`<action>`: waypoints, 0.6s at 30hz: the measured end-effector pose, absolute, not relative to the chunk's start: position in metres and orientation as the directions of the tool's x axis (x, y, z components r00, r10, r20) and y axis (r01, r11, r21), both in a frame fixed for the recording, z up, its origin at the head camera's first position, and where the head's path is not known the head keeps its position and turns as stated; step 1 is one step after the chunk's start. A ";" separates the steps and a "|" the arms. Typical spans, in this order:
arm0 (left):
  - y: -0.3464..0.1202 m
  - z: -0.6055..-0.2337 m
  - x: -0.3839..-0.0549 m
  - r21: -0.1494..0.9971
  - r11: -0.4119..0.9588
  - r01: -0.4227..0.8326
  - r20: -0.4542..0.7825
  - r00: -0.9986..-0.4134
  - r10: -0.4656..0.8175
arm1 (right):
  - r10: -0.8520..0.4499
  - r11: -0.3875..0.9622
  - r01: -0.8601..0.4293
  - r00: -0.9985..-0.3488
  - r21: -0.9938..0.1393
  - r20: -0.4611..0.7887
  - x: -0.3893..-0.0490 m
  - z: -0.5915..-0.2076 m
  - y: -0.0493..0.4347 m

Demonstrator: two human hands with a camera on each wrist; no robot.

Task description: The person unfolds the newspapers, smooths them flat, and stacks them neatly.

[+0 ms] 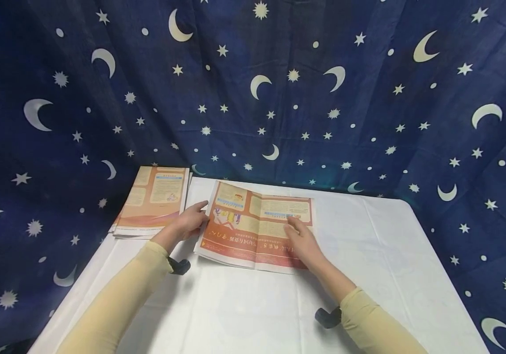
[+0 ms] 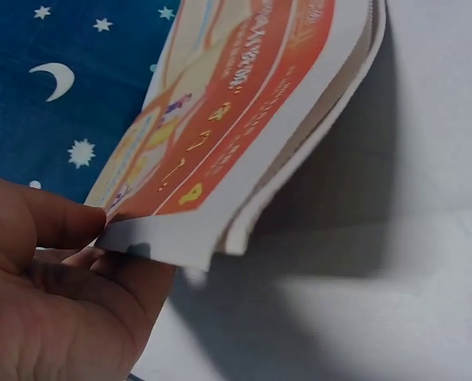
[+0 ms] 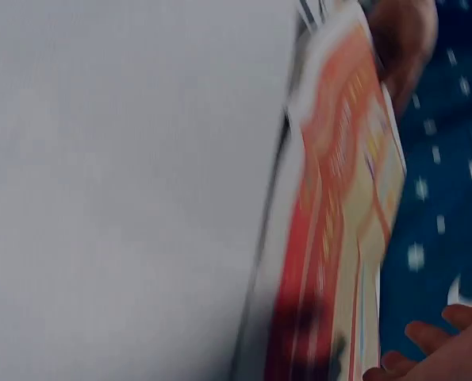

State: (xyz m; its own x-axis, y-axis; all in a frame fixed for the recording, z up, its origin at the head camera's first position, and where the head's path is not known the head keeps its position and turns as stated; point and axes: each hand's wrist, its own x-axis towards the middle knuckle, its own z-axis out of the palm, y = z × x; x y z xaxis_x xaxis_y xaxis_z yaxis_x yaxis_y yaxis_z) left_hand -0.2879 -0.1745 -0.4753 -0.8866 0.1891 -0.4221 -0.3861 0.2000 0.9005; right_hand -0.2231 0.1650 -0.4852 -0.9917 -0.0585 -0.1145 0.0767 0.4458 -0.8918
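A colourful printed newspaper (image 1: 235,246), red along its near edge with a crease down the middle, lies at the middle of the table, its left side lifted. My left hand (image 1: 193,221) pinches that left edge; the left wrist view shows the thumb above and fingers (image 2: 144,278) beneath the layered sheets. Over the right half is my right hand (image 1: 303,243), its fingers extended. In the right wrist view those fingers (image 3: 434,337) look spread beside the paper (image 3: 331,214); whether they touch it I cannot tell.
A pile of similar folded newspapers (image 1: 160,196) lies at the table's back left. White cloth covers the table (image 1: 244,314). Behind and at both sides hangs a dark blue curtain (image 1: 235,64) with moons and stars. Black wrist mounts (image 1: 329,318) sit below the sleeves.
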 end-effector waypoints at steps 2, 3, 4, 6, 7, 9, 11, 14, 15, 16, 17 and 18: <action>-0.174 -0.480 -0.287 0.900 0.219 -0.377 -0.416 -0.892 0.176 | 0.012 0.427 0.137 -0.989 -0.894 -0.146 -0.229 -0.483 0.189; -0.174 -0.482 -0.287 0.900 0.224 -0.373 -0.413 -0.895 0.170 | 0.047 0.410 0.173 -0.984 -0.896 -0.169 -0.232 -0.482 0.200; -0.174 -0.483 -0.287 0.900 0.230 -0.371 -0.411 -0.897 0.161 | 0.081 0.382 0.212 -0.977 -0.899 -0.196 -0.234 -0.481 0.210; -0.174 -0.487 -0.286 0.900 0.234 -0.368 -0.407 -0.901 0.148 | 0.139 0.314 0.273 -0.961 -0.909 -0.240 -0.238 -0.480 0.228; -0.173 -0.489 -0.286 0.900 0.228 -0.371 -0.408 -0.902 0.143 | 0.158 0.279 0.299 -0.952 -0.913 -0.263 -0.239 -0.480 0.236; -0.174 -0.493 -0.286 0.900 0.221 -0.375 -0.409 -0.903 0.135 | 0.177 0.216 0.340 -0.936 -0.915 -0.306 -0.241 -0.480 0.248; -0.174 -0.496 -0.286 0.900 0.222 -0.374 -0.408 -0.904 0.128 | 0.182 0.144 0.369 -0.922 -0.918 -0.342 -0.242 -0.482 0.256; -0.174 -0.500 -0.285 0.900 0.226 -0.372 -0.405 -0.907 0.119 | 0.180 0.076 0.404 -0.905 -0.912 -0.386 -0.242 -0.485 0.262; -0.174 -0.501 -0.285 0.900 0.226 -0.371 -0.403 -0.908 0.116 | 0.180 0.052 0.417 -0.898 -0.907 -0.402 -0.242 -0.486 0.263; -0.173 -0.501 -0.284 0.902 0.227 -0.368 -0.400 -0.909 0.115 | 0.179 0.025 0.430 -0.890 -0.903 -0.419 -0.241 -0.487 0.264; -0.173 -0.502 -0.284 0.902 0.226 -0.368 -0.400 -0.910 0.112 | 0.179 0.000 0.443 -0.882 -0.897 -0.436 -0.241 -0.488 0.264; -0.172 -0.502 -0.283 0.903 0.224 -0.367 -0.398 -0.910 0.113 | 0.173 -0.022 0.451 -0.877 -0.892 -0.448 -0.241 -0.488 0.264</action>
State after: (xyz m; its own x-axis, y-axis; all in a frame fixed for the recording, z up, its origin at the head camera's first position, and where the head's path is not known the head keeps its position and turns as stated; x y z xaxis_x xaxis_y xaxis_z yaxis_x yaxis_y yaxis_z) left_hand -0.2834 -0.1722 -0.5022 -0.9103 0.1127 -0.3983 -0.3673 0.2236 0.9028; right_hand -0.2408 0.2642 -0.4882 -0.8773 0.1734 -0.4476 0.4509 -0.0223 -0.8923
